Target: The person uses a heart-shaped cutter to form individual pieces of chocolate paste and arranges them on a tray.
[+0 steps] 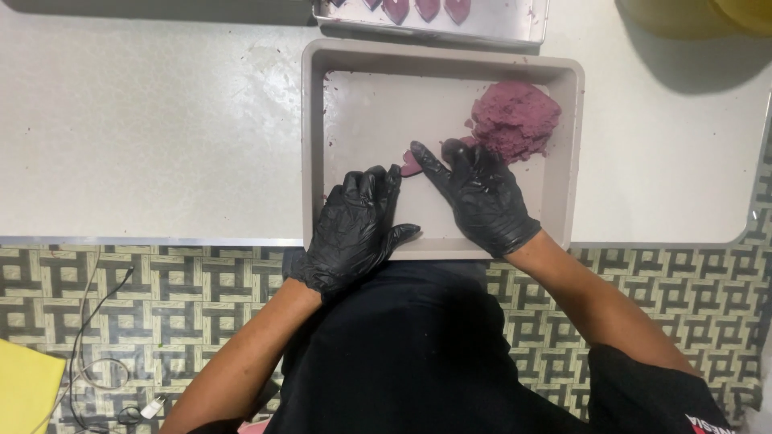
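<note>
Head view: white table (145, 120) above patterned floor (201, 289).

Both hands wear black gloves (forearms bare). The left hand (358, 221) lies palm down, fingers curled together. The right hand (481, 197) reaches forward, forefinger and thumb extended, grip unclosed.

Pale worktop (145, 120), seemingly patterned floor (201, 289)

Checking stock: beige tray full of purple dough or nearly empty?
Mostly empty. The beige tray holds one purple dough mound in its far right corner, plus a small piece between the left hand and right hand.
</note>
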